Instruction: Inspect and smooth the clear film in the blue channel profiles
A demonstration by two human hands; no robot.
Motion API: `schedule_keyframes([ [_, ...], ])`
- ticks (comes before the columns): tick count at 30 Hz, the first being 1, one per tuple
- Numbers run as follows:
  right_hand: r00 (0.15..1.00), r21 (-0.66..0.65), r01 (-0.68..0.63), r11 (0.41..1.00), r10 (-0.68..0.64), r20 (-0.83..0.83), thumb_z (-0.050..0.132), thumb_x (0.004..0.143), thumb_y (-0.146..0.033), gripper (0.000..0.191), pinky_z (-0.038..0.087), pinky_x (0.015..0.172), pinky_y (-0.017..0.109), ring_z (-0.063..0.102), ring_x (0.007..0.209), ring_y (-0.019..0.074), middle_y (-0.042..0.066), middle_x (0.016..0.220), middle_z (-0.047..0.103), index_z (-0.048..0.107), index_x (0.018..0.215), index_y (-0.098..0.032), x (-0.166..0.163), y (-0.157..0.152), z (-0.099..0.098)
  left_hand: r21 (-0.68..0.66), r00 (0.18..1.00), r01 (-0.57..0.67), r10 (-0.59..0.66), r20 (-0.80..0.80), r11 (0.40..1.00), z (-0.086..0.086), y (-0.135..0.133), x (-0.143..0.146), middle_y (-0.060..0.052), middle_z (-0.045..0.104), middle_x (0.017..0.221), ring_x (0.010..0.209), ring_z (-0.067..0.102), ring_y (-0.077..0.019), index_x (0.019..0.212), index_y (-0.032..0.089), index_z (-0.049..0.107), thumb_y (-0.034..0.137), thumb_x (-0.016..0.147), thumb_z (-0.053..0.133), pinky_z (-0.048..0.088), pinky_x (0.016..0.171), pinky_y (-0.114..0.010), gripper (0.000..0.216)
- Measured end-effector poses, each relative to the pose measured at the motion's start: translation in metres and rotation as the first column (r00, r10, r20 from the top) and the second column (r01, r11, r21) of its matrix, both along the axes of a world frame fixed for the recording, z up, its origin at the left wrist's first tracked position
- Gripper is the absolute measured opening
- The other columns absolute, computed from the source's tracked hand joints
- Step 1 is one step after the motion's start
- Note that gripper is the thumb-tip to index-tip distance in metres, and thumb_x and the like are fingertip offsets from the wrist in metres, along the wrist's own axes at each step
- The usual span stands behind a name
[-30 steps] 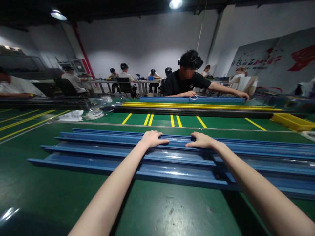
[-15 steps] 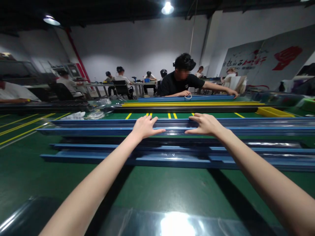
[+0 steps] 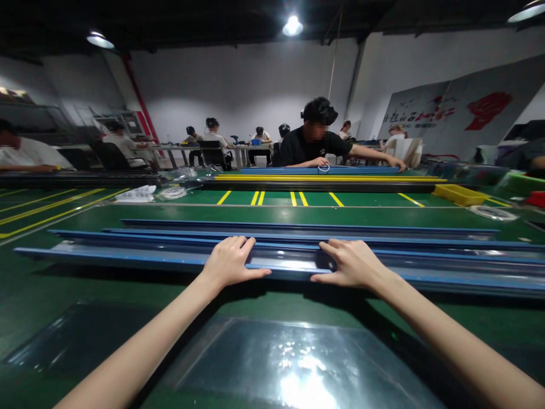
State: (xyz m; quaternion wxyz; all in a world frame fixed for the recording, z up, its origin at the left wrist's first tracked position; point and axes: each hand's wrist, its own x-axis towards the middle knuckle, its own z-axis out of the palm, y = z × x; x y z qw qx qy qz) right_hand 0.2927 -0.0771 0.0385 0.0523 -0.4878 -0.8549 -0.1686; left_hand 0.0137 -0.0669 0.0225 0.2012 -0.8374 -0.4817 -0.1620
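My left hand (image 3: 230, 262) and my right hand (image 3: 351, 264) both grip one long blue plastic channel (image 3: 128, 257) that runs across the green table (image 3: 51, 295). Fingers lie over its top and thumbs press its near edge. The channel is held just above the table, nearest to me. Behind it lie more blue channels (image 3: 298, 230) side by side. A clear plastic sheet (image 3: 298, 363) lies on the table between my forearms.
Across the table a person in a black shirt (image 3: 313, 146) handles a blue channel (image 3: 319, 170) beside yellow and black strips (image 3: 323, 180). A yellow tray (image 3: 462, 195) sits at the right. Crumpled plastic bags (image 3: 170, 193) lie at the left. Other people sit further back.
Both hands lifted the blue channel off the stack and brought it toward me, lower and nearer. The remaining channels stayed behind it.
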Motion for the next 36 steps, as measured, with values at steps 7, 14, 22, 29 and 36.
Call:
schedule_keyframes([
  [7, 1.0, -0.039, -0.021, 0.999, 0.022, 0.015, 0.026, 0.065, -0.076, 0.071, 0.025, 0.051, 0.025, 0.056, 0.066, 0.0187, 0.009, 0.08, 0.06, 0.056, 0.091, -0.017, -0.003, -0.006, -0.015, -0.025, 1.0, 0.001, -0.001, -0.006, 1.0, -0.018, -0.006, -0.002, -0.012, 0.059, 0.09, 0.084, 0.055, -0.0247, 0.102, 0.014, 0.056, 0.073, 0.067, 0.033, 0.043, 0.074, -0.034, 0.073],
  [14, 1.0, -0.055, 0.014, 0.998, -0.012, 0.02, 0.026, 0.065, -0.077, 0.072, 0.027, 0.052, 0.025, 0.057, 0.071, 0.0201, 0.01, 0.083, 0.061, 0.056, 0.092, -0.017, -0.008, -0.011, -0.018, -0.008, 0.998, -0.022, 0.022, -0.064, 1.0, -0.024, -0.011, -0.005, -0.012, 0.06, 0.088, 0.081, 0.057, -0.0238, 0.101, 0.013, 0.056, 0.072, 0.068, 0.031, 0.044, 0.072, -0.032, 0.072],
  [22, 0.999, -0.057, 0.044, 0.997, -0.044, -0.006, 0.028, 0.063, -0.078, 0.074, 0.03, 0.054, 0.026, 0.058, 0.075, 0.0215, 0.009, 0.089, 0.061, 0.057, 0.094, -0.017, -0.011, -0.018, -0.017, 0.043, 1.0, -0.007, 0.008, -0.028, 0.999, -0.028, -0.013, -0.007, -0.011, 0.061, 0.085, 0.08, 0.057, -0.023, 0.098, 0.012, 0.057, 0.071, 0.068, 0.036, 0.043, 0.071, -0.031, 0.07],
  [29, 0.997, -0.035, 0.048, 0.998, -0.05, -0.054, 0.031, 0.061, -0.078, 0.073, 0.032, 0.057, 0.026, 0.057, 0.079, 0.0222, 0.009, 0.09, 0.06, 0.057, 0.092, -0.017, -0.01, -0.015, -0.024, 0.041, 1.0, -0.017, 0.018, -0.021, 0.999, -0.029, -0.012, -0.006, -0.01, 0.062, 0.087, 0.08, 0.058, -0.0225, 0.099, 0.014, 0.057, 0.071, 0.069, 0.035, 0.043, 0.07, -0.03, 0.068],
  [36, 0.991, -0.03, 0.06, 0.998, -0.063, -0.114, 0.033, 0.066, -0.074, 0.068, 0.033, 0.059, 0.025, 0.056, 0.084, 0.0203, 0.008, 0.096, 0.059, 0.057, 0.097, -0.018, -0.002, -0.018, -0.025, 0.016, 0.996, -0.043, 0.044, -0.074, 0.999, -0.027, -0.009, -0.007, -0.01, 0.062, 0.091, 0.082, 0.059, -0.0228, 0.102, 0.015, 0.056, 0.069, 0.071, 0.032, 0.044, 0.069, -0.029, 0.067],
])
